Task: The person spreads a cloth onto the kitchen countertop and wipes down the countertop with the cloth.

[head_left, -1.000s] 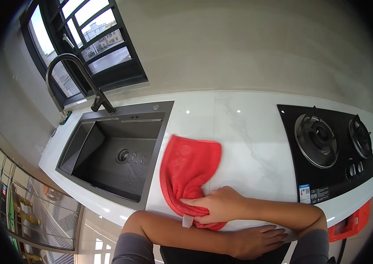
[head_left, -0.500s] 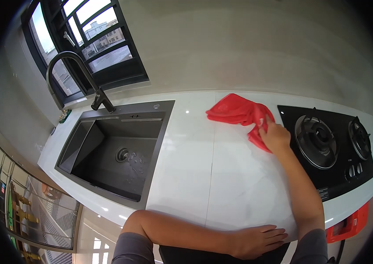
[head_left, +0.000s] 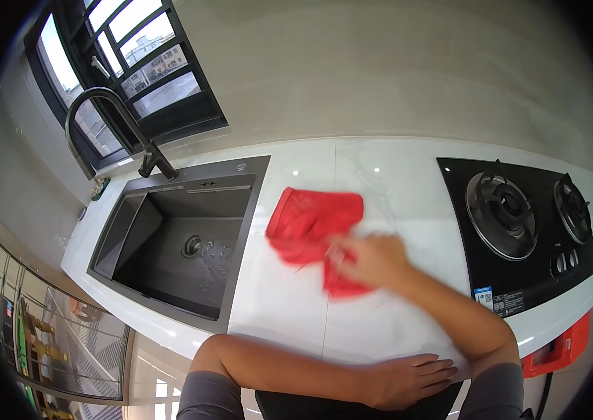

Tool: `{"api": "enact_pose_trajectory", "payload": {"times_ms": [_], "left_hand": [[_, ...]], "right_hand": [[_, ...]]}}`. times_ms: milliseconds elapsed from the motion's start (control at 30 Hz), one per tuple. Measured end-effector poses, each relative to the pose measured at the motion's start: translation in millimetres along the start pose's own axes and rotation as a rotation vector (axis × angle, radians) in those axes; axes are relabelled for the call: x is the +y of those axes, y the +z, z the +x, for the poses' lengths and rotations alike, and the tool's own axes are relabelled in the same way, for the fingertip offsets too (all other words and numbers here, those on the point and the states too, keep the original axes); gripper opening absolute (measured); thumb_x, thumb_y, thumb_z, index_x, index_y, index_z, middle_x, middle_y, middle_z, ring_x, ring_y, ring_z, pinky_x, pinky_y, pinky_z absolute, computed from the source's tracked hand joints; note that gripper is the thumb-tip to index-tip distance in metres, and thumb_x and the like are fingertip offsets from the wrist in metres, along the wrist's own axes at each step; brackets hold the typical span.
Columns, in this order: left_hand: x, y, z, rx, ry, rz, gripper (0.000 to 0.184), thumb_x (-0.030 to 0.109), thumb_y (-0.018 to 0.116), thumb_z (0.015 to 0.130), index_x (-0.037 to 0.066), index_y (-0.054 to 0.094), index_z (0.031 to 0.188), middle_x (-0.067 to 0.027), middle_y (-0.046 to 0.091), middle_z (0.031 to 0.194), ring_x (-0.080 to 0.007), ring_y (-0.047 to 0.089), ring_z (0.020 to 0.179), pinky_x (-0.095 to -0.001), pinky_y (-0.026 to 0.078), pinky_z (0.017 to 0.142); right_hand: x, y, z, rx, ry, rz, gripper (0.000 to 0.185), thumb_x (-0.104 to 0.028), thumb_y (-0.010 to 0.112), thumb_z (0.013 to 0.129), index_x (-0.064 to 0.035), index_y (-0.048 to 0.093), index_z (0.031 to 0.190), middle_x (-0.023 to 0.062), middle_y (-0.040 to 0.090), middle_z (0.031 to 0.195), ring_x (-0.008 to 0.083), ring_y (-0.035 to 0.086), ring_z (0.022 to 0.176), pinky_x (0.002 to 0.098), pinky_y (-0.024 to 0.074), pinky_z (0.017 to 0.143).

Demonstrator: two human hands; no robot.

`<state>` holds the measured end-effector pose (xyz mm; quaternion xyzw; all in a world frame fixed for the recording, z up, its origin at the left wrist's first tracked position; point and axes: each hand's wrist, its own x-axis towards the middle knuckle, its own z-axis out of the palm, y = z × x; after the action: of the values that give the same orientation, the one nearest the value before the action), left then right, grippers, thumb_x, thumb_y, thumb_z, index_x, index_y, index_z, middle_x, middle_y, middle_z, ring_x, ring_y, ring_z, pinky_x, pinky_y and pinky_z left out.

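Note:
A crumpled red cloth lies on the white countertop, between the sink and the stove. My right hand is closed on its lower right part, and motion blurs the fingers somewhat. One flap of cloth sticks out below the fingers. Along the counter's front edge, my left hand rests flat with its fingers stretched to the right, holding nothing. The left forearm lies across the front of the counter.
To the left is a dark sink with water drops inside and a curved black faucet behind it. A black gas stove is set into the counter at right. A barred window stands at the back left.
My right hand has drawn the red cloth leftward and nearer to me, from beside the stove to the middle of the counter. My left hand has stayed in place.

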<state>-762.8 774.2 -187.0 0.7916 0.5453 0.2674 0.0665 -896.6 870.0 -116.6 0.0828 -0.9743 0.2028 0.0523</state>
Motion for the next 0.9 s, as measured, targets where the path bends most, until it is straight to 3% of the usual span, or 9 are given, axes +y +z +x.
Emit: {"api": "enact_pose_trajectory", "payload": {"times_ms": [67, 167, 300, 567, 700, 767, 833, 900], "left_hand": [[-1, -3, 0, 0.001, 0.011, 0.012, 0.071, 0.031, 0.063, 0.082, -0.002, 0.041, 0.141, -0.0174, 0.036, 0.151, -0.0284, 0.029, 0.142, -0.0414, 0.021, 0.118], [-3, -2, 0, 0.003, 0.021, -0.003, 0.071, 0.031, 0.062, 0.083, -0.003, 0.040, 0.141, -0.0172, 0.036, 0.151, -0.0283, 0.029, 0.142, -0.0414, 0.021, 0.118], [-1, 0, 0, 0.029, 0.032, 0.088, 0.072, 0.032, 0.062, 0.082, -0.003, 0.040, 0.141, -0.0172, 0.036, 0.151, -0.0284, 0.029, 0.142, -0.0415, 0.021, 0.118], [-2, 1, 0, -0.008, 0.015, -0.002, 0.072, 0.033, 0.063, 0.081, -0.004, 0.042, 0.140, -0.0194, 0.035, 0.151, -0.0301, 0.029, 0.142, -0.0422, 0.020, 0.118], [1, -4, 0, -0.030, -0.011, -0.036, 0.066, 0.029, 0.061, 0.082, -0.001, 0.045, 0.138, -0.0177, 0.034, 0.152, -0.0279, 0.028, 0.144, -0.0420, 0.021, 0.118], [1, -6, 0, -0.042, 0.000, 0.036, 0.068, 0.028, 0.061, 0.082, -0.002, 0.043, 0.140, -0.0179, 0.033, 0.153, -0.0282, 0.028, 0.144, -0.0426, 0.021, 0.118], [0, -8, -1, -0.033, 0.002, 0.014, 0.068, 0.028, 0.060, 0.082, -0.002, 0.042, 0.140, -0.0179, 0.034, 0.153, -0.0284, 0.028, 0.144, -0.0424, 0.021, 0.118], [0, -12, 0, -0.017, 0.006, -0.006, 0.068, 0.027, 0.060, 0.082, -0.002, 0.042, 0.141, -0.0180, 0.034, 0.153, -0.0285, 0.028, 0.144, -0.0422, 0.022, 0.118]], "right_hand": [[60, 0, 29, 0.191, 0.194, -0.117, 0.040, -0.052, 0.045, 0.093, -0.0233, 0.069, 0.108, 0.0143, 0.069, 0.075, 0.0348, 0.068, 0.072, 0.0483, 0.0520, 0.064], [128, -27, 38, 0.330, 0.496, -0.257, 0.045, -0.053, 0.044, 0.093, -0.0211, 0.066, 0.117, 0.0161, 0.070, 0.079, 0.0359, 0.069, 0.076, 0.0498, 0.0526, 0.070], [133, -26, 29, 0.372, 0.487, -0.324, 0.050, -0.053, 0.048, 0.092, -0.0174, 0.062, 0.124, 0.0175, 0.070, 0.079, 0.0355, 0.069, 0.076, 0.0499, 0.0528, 0.068], [-15, 15, -18, 0.079, -0.252, -0.045, 0.056, -0.052, 0.060, 0.087, -0.0117, 0.063, 0.125, 0.0132, 0.062, 0.060, 0.0314, 0.064, 0.056, 0.0420, 0.0507, 0.052], [-29, 13, -27, -0.055, -0.202, -0.023, 0.051, -0.052, 0.062, 0.086, -0.0184, 0.063, 0.125, 0.0120, 0.064, 0.063, 0.0305, 0.065, 0.058, 0.0410, 0.0512, 0.055], [-5, 10, -10, 0.084, -0.096, -0.036, 0.040, -0.050, 0.060, 0.086, -0.0229, 0.068, 0.114, 0.0109, 0.066, 0.068, 0.0296, 0.067, 0.063, 0.0425, 0.0503, 0.055], [37, 7, 13, 0.260, 0.010, -0.103, 0.036, -0.049, 0.059, 0.087, -0.0277, 0.067, 0.114, 0.0108, 0.070, 0.079, 0.0300, 0.069, 0.074, 0.0434, 0.0518, 0.062], [76, -8, 29, 0.273, 0.261, -0.280, 0.038, -0.049, 0.057, 0.088, -0.0268, 0.066, 0.117, 0.0120, 0.071, 0.087, 0.0318, 0.069, 0.080, 0.0441, 0.0530, 0.067]]}}
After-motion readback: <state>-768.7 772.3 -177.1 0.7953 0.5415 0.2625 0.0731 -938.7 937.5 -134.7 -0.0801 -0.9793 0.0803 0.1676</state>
